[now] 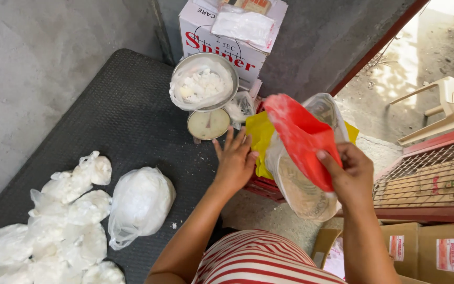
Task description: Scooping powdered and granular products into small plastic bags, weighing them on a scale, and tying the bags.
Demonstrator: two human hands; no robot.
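Observation:
My right hand [349, 174] grips a red plastic scoop [300, 138] dusted with white powder, raised over an open sack [303, 192] lined with clear plastic. My left hand [235, 160] hovers with fingers spread beside the sack's yellow edge [261, 138], holding nothing. Just beyond it stands a small weighing scale [208, 124] whose metal pan [205, 83] carries a clear bag of white lumps.
Several filled white plastic bags [63, 221] lie on a dark mat [127, 115] at the left, one larger bag [140, 202] nearer me. A white carton [227, 42] stands behind the scale. Cardboard boxes [427, 252], a red wire crate [432, 179] and a plastic chair [453, 102] are at the right.

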